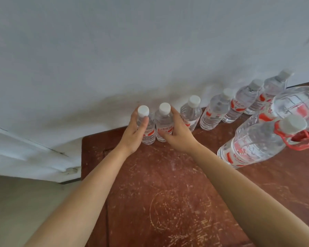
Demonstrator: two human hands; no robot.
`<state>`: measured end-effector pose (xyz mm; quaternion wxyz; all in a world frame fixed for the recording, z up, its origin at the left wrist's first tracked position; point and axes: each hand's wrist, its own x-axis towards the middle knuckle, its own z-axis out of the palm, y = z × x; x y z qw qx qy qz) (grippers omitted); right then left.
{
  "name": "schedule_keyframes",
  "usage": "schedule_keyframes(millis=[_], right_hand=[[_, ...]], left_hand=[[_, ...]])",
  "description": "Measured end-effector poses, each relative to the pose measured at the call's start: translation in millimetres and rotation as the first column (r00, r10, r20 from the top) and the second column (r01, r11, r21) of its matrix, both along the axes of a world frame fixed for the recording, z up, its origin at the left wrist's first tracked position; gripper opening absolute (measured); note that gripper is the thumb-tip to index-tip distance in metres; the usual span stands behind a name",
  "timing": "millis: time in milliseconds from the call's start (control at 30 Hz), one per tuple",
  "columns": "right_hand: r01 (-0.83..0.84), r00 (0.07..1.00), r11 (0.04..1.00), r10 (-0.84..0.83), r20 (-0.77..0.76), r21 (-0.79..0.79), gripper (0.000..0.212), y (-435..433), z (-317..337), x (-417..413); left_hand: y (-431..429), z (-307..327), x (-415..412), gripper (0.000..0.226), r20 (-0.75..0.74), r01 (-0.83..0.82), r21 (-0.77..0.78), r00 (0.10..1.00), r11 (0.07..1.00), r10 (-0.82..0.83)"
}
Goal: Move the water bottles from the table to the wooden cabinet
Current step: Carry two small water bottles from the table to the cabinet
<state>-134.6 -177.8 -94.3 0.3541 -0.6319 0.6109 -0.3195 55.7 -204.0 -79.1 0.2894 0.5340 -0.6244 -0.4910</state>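
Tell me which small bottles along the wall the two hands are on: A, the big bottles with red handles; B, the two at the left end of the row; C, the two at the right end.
B: the left hand wraps the end bottle and the right hand wraps the second bottle, at the row's left end.

Both hands [132,134] around two bottles [155,127]

Bare wooden top [168,184] lies open in front (scratched); big bottles [253,147] crowd the right.
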Motion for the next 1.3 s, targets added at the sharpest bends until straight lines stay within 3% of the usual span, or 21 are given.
schedule_keyframes(millis=[133, 233, 533, 767, 967, 1067, 1300], right_hand=[[-0.066, 0.998, 0.996, 0.066, 0.007, 0.065, 0.086, -7.0, -6.9, -7.0], [-0.099, 0.994, 0.993, 0.101, -0.032, 0.061, 0.084, -3.4, -6.3, -9.7], [-0.062, 0.985, 0.996, 0.073, -0.156, 0.069, 0.068, 68.4, -3.1, -10.2], [0.109, 0.992, 0.989, -0.103, -0.069, 0.097, 0.065, 157.6, -1.3, -3.2], [0.268, 0.963, 0.947, -0.261, -0.063, 0.178, 0.068, 209.2, 6.5, -12.6], [0.370, 0.926, 0.915, -0.377, 0.014, 0.162, 0.073, 241.9, -1.1, 0.0], [0.539, 0.814, 0.821, -0.565, 0.133, 0.190, 0.079, 249.0, -21.5, 30.6]], left_hand=[[1.5, -7.9, -3.5, 0.080, -0.034, -0.079, 0.011, 0.996, 0.997, 0.079], [7.9, -4.9, 0.3, 0.090, 0.001, -0.082, -0.006, 0.997, 0.997, 0.082], [70.5, 2.5, 4.8, 0.068, 0.092, -0.041, -0.028, 0.995, 0.999, 0.044], [137.5, -5.5, 14.0, 0.039, 0.058, 0.064, -0.071, 0.996, 0.995, -0.060], [168.4, -11.7, 28.8, 0.042, 0.083, 0.164, -0.123, 0.985, 0.979, -0.154], [180.7, -17.2, 32.7, 0.043, 0.075, 0.198, -0.143, 0.979, 0.970, -0.189], [188.5, -26.7, 32.1, 0.067, 0.087, 0.166, -0.194, 0.985, 0.967, -0.152]])
